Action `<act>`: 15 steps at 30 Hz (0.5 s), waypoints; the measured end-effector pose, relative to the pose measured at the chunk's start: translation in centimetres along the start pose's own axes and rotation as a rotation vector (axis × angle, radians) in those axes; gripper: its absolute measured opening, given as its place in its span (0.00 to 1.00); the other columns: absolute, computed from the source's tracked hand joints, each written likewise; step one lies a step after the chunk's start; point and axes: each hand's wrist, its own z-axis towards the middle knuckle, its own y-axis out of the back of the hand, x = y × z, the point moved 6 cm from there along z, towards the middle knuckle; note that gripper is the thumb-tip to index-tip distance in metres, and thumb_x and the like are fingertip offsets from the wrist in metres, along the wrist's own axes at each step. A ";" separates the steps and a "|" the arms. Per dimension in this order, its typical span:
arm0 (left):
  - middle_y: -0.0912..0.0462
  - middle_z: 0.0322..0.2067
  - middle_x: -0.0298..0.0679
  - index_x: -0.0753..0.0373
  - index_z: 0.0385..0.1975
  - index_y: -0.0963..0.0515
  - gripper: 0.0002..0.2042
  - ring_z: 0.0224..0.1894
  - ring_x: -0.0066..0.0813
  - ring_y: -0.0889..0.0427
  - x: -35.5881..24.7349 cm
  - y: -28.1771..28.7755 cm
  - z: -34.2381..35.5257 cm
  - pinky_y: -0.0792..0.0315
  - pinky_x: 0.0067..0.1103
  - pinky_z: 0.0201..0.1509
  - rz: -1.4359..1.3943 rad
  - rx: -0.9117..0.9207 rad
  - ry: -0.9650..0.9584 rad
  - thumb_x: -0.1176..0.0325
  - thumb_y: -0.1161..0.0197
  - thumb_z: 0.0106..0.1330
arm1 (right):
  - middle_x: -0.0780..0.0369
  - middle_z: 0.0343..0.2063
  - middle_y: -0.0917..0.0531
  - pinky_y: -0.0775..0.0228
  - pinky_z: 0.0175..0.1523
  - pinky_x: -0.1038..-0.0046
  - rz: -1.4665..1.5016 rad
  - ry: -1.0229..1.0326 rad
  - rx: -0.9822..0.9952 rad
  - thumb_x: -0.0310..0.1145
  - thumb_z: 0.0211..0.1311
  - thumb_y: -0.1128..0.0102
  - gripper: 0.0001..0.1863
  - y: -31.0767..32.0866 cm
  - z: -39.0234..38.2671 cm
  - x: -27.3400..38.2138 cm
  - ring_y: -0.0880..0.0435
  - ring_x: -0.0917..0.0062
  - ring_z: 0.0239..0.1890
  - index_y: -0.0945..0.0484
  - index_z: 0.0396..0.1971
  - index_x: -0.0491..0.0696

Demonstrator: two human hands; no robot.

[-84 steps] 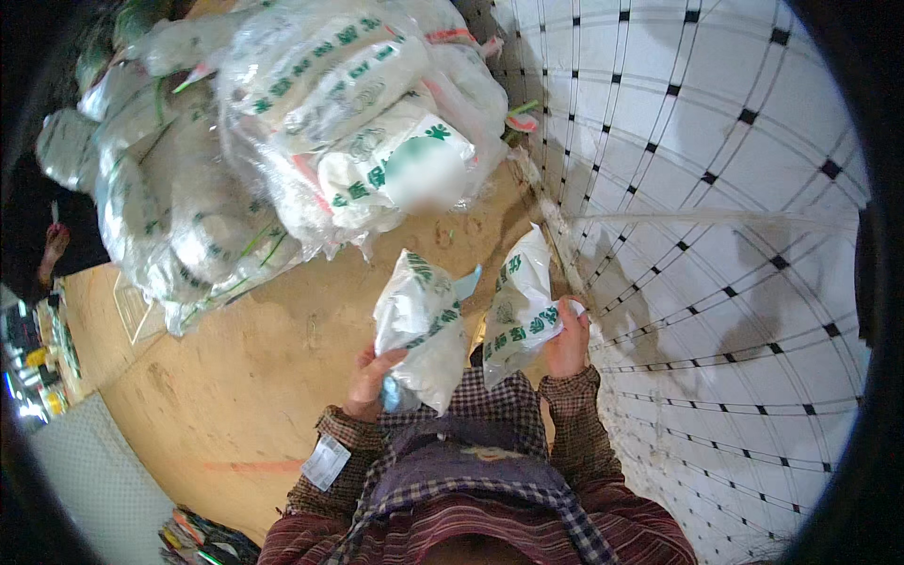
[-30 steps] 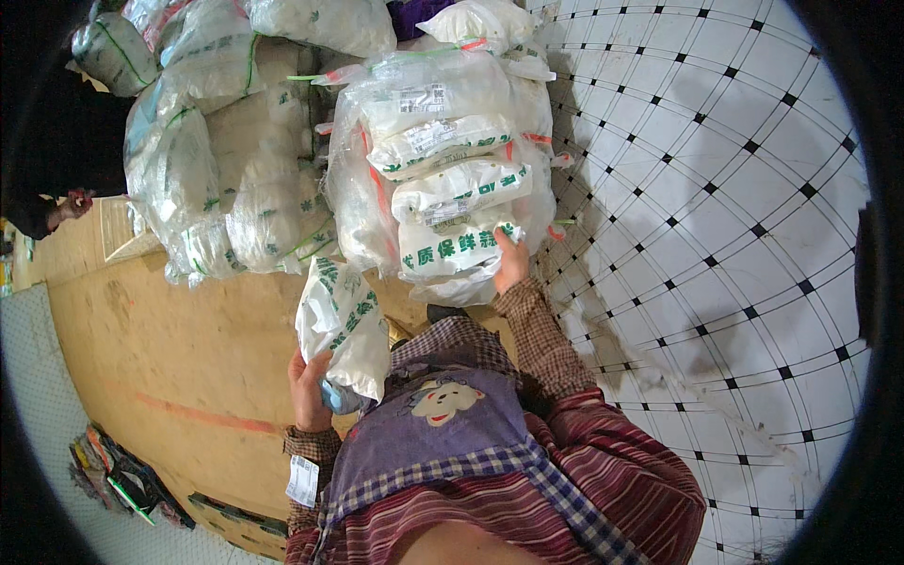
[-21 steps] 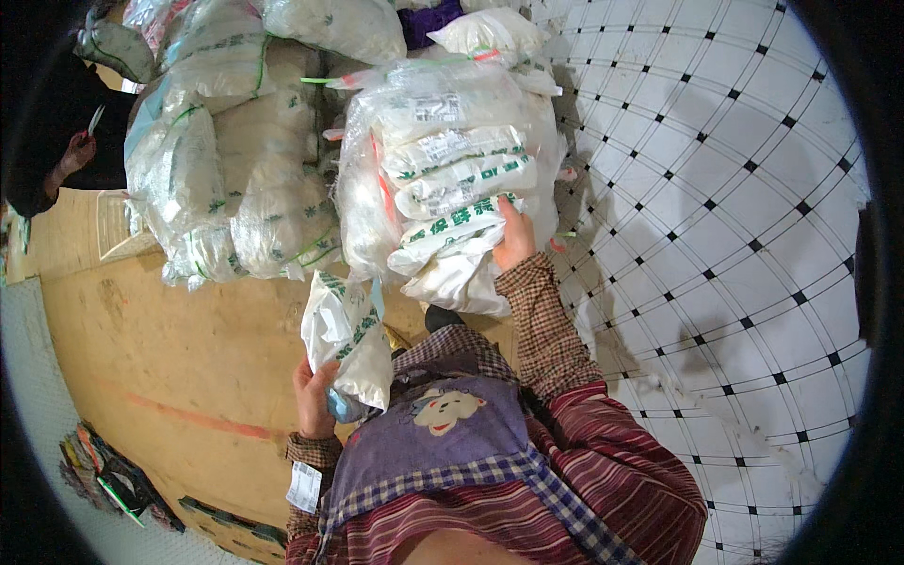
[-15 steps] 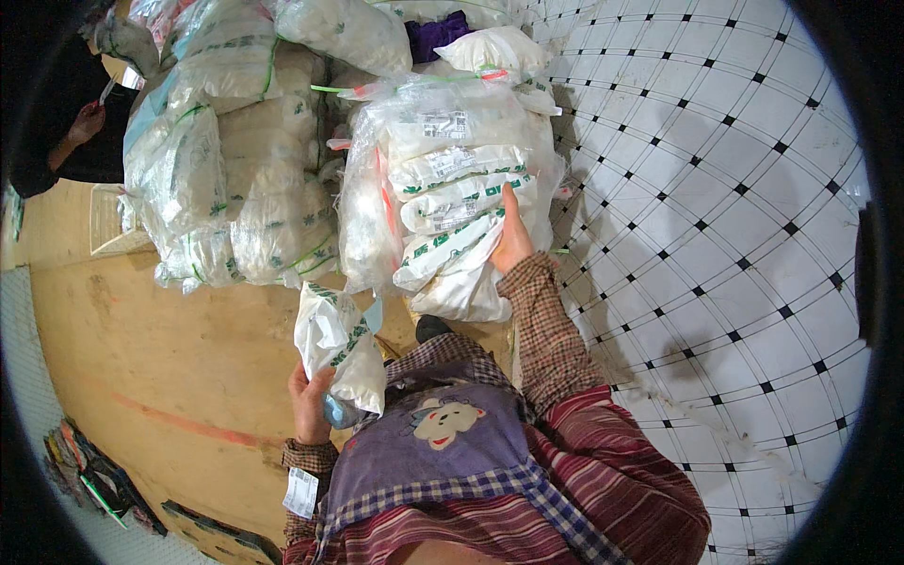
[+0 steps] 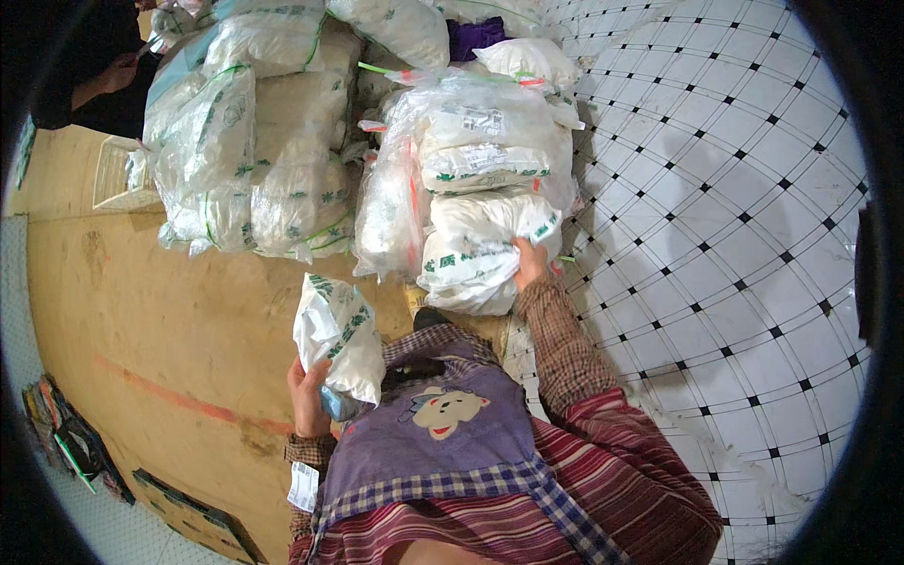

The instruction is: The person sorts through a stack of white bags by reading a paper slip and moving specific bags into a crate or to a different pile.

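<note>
Stacked white bags [image 5: 485, 169] on tan floor [image 5: 179, 311]

White bag [image 5: 350, 350] in left fingers [image 5: 317, 374], wider bag [image 5: 480, 224] in right fingers [image 5: 529, 256]

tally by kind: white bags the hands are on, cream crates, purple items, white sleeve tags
White bags at the hands: 2 (small bag in the left hand, front bag at the right hand)
Cream crate: 1
Purple item: 1
White sleeve tag: 1
Total: 5
Other stacked bags overlap too much to count.
</note>
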 end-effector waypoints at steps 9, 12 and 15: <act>0.24 0.37 0.42 0.72 0.43 0.33 0.18 0.35 0.27 0.24 -0.6 11.1 -1.2 0.31 0.21 0.40 -0.018 -0.032 0.020 0.74 0.48 0.51 | 0.59 0.35 0.27 0.35 0.41 0.73 -0.035 0.220 -0.092 0.21 0.43 0.50 0.16 1.6 -14.2 -4.8 0.26 0.72 0.36 0.32 0.37 0.36; 0.24 0.37 0.42 0.72 0.44 0.33 0.18 0.35 0.27 0.24 -1.6 17.2 -1.8 0.31 0.21 0.40 -0.064 -0.031 0.016 0.74 0.48 0.51 | 0.58 0.36 0.27 0.35 0.42 0.72 -0.583 0.527 0.048 0.21 0.44 0.51 0.16 0.9 -20.8 -6.7 0.27 0.72 0.37 0.31 0.37 0.35; 0.24 0.36 0.40 0.72 0.42 0.32 0.17 0.34 0.25 0.25 -2.7 24.8 -1.7 0.32 0.20 0.39 -0.098 -0.066 -0.019 0.75 0.49 0.51 | 0.56 0.40 0.27 0.37 0.46 0.72 -0.275 0.320 0.239 0.21 0.44 0.51 0.19 -3.6 -28.9 -10.0 0.28 0.71 0.41 0.32 0.41 0.34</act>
